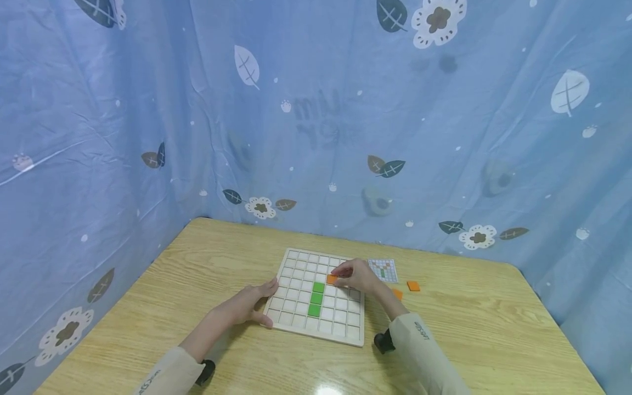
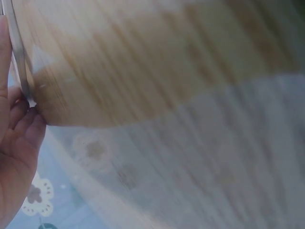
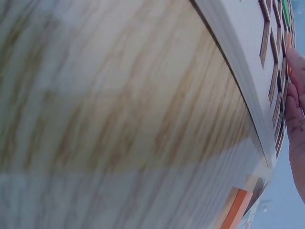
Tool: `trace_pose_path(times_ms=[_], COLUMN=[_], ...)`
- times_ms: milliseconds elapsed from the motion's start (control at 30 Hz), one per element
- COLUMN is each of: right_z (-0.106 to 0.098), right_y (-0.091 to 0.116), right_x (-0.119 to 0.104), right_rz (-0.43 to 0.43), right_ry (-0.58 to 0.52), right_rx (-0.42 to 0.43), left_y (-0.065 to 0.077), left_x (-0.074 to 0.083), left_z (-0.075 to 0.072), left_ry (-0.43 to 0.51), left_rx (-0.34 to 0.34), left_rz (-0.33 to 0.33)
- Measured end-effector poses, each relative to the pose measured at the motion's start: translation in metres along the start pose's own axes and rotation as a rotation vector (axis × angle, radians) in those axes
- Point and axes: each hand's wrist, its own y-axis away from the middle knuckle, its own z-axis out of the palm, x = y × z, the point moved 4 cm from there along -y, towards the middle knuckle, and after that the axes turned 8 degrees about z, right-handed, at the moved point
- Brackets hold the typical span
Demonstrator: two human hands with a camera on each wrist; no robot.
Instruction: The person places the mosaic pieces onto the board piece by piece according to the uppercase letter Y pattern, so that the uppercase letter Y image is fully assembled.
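Observation:
A light wooden grid board (image 1: 316, 333) lies on the table, with a column of several green square tiles (image 1: 316, 298) in its cells. My right hand (image 1: 359, 275) pinches an orange square tile (image 1: 332, 279) between thumb and fingertips, over a cell up and right of the top green tile. In the right wrist view, only part of the right hand (image 3: 296, 109) shows at the edge, beside the grid. My left hand (image 1: 247, 304) rests against the board's left edge, thumb and fingers spread apart. The left wrist view shows the fingers (image 2: 33, 126) touching that edge.
Right of the board lie a loose orange tile (image 1: 413, 286), another orange tile (image 1: 397, 295) partly behind the right wrist, and a small printed pattern card (image 1: 383, 270). A blue patterned curtain (image 1: 316, 120) stands behind the wooden table (image 1: 222, 241).

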Motion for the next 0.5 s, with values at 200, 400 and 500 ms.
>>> trace_pose_path(times_ms=[200,400,500], right_z=[0.0010,0.0009,0.0000], right_y=[0.0013,0.0002,-0.0004], right_x=[-0.0004,-0.0012,-0.0020], right_rz=[0.036,0.055,0.056], right_ry=[-0.008,-0.027,-0.027], right_rx=[0.009,0.004,0.005], left_y=[0.0006,0.0004,-0.0005], left_x=[0.0007,-0.0020,-0.0022], left_z=[0.0003,-0.0010,-0.0016], left_ry=[0.009,0.044,0.040], left_rx=[-0.002,0.008,0.007], left_rz=[-0.011,-0.026,-0.021])
